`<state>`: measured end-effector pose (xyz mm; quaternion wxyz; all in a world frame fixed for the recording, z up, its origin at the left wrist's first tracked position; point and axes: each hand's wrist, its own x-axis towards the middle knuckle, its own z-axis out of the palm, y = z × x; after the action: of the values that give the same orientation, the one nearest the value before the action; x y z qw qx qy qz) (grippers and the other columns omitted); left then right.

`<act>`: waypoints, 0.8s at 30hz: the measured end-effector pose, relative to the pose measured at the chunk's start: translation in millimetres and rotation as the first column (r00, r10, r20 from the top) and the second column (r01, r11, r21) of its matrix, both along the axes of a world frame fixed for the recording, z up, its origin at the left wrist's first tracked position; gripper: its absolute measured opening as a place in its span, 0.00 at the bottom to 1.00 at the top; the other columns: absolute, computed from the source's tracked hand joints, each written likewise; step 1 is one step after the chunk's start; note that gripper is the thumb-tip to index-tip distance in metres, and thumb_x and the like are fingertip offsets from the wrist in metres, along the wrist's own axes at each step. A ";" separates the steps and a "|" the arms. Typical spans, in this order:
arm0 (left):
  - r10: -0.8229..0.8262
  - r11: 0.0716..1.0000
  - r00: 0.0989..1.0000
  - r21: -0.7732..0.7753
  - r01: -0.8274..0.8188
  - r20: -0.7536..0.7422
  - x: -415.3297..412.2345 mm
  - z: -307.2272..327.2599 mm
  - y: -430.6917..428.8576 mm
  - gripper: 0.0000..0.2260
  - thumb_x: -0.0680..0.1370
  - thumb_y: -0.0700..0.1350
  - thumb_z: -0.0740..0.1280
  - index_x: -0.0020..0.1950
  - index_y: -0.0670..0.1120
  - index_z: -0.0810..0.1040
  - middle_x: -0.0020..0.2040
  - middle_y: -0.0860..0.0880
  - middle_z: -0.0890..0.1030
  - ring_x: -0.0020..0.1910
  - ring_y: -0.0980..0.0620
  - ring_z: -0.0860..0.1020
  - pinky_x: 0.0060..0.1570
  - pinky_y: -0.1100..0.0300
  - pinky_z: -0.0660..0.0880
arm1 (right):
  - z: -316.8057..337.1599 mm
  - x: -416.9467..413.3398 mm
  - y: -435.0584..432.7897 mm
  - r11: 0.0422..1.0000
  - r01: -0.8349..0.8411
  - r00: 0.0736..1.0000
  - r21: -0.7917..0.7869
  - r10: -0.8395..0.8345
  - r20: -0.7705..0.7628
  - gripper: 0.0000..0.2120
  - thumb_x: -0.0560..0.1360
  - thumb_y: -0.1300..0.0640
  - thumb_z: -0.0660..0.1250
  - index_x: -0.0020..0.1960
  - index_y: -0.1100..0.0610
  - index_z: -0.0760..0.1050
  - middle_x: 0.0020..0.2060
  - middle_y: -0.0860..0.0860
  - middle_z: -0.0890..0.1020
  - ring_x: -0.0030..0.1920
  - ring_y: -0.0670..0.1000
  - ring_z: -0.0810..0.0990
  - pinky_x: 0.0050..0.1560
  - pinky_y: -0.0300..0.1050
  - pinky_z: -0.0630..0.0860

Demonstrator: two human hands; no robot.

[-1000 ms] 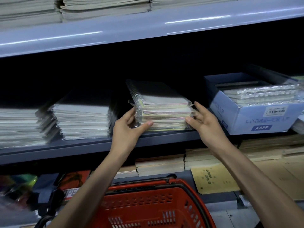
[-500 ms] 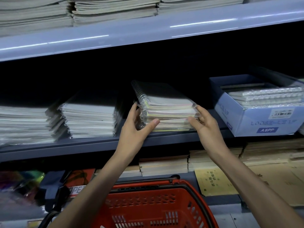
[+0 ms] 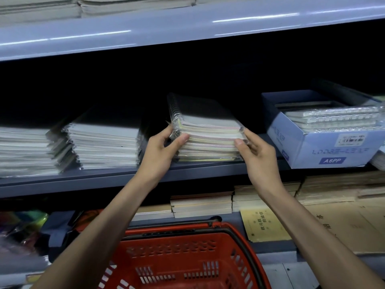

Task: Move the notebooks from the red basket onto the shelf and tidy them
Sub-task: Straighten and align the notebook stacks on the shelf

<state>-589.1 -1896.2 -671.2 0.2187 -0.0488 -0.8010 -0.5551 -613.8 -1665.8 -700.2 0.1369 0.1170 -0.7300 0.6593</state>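
Observation:
A stack of spiral notebooks [image 3: 208, 134] in clear wrap rests on the middle shelf [image 3: 100, 180], its coils facing left. My left hand [image 3: 160, 151] grips the stack's front left corner, thumb across the page edges. My right hand [image 3: 256, 155] holds the front right corner, thumb pressed on the edges. The red basket [image 3: 187, 261] stands below between my forearms; what shows of its inside holds no notebooks.
Two more wrapped notebook stacks [image 3: 104, 144] lie left of the held one. A blue cardboard box [image 3: 325, 142] of loose-leaf binders sits right. Beige exercise books [image 3: 202, 203] fill the lower shelf. The upper shelf [image 3: 187, 24] overhangs close above.
Both hands stay on the stack's front corners; the left thumb has slid onto the page edges, and the stack looks slightly squarer. The camera shifted a little.

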 end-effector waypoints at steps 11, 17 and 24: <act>0.007 0.994 1.000 0.114 -0.004 -0.022 -1.3 0.8 4.5 0.50 0.67 0.60 0.79 0.84 0.50 0.59 0.80 0.59 0.66 0.78 0.63 0.65 0.78 0.60 0.63 | 1.0 -1.1 -1.4 0.995 -0.088 0.995 -0.038 0.089 0.034 0.32 0.81 0.52 0.70 0.81 0.46 0.61 0.74 0.38 0.69 0.72 0.37 0.69 0.73 0.39 0.66; 0.029 0.997 0.998 -0.075 -0.033 -0.057 -11.5 7.7 -5.7 0.36 0.70 0.63 0.80 0.72 0.47 0.76 0.67 0.53 0.82 0.70 0.52 0.77 0.73 0.46 0.72 | 3.4 -2.3 -1.9 0.996 -0.061 0.998 -0.064 0.061 -0.005 0.27 0.80 0.57 0.70 0.78 0.50 0.68 0.71 0.41 0.76 0.70 0.39 0.74 0.74 0.47 0.70; -0.007 0.990 0.998 -0.140 -0.002 -0.062 -14.2 18.0 -8.9 0.25 0.71 0.62 0.80 0.59 0.47 0.81 0.54 0.52 0.86 0.60 0.51 0.82 0.64 0.45 0.77 | 2.2 5.3 -4.2 0.992 0.040 0.998 -0.119 -0.045 -0.047 0.23 0.78 0.60 0.74 0.71 0.52 0.75 0.62 0.38 0.80 0.62 0.30 0.76 0.58 0.25 0.72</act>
<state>-603.3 -1905.1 -653.2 0.2391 -0.0822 -0.8306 -0.4962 -608.5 -1670.0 -698.0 0.1755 0.1095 -0.6886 0.6951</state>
